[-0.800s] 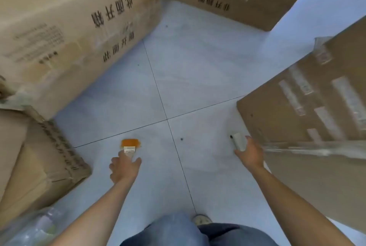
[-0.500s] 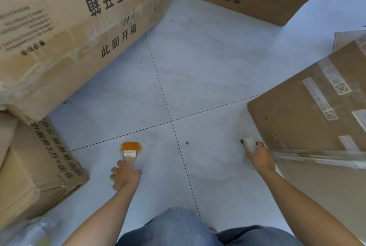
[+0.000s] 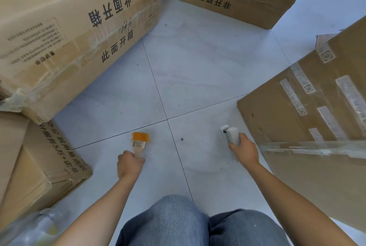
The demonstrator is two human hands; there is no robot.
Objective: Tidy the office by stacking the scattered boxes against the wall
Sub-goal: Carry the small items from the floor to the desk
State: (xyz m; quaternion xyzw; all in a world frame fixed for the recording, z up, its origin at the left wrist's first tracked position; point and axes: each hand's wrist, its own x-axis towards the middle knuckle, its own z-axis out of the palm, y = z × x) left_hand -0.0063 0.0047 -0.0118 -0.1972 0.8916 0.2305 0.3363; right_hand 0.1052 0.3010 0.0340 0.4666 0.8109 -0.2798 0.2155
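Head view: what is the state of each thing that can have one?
left hand: grips the brush by its handle
brush: held, bristles pointing forward
right hand: grips the white tool
white tool: held
large left box: taped shut
right box: taped shut

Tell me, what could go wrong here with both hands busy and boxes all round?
1. The left hand grips a brush and the right hand a white tool; lifting a box like that, the grip could slip.
2. Boxes crowd the floor, such as the taped box beside the right hand, so tripping seems possible.
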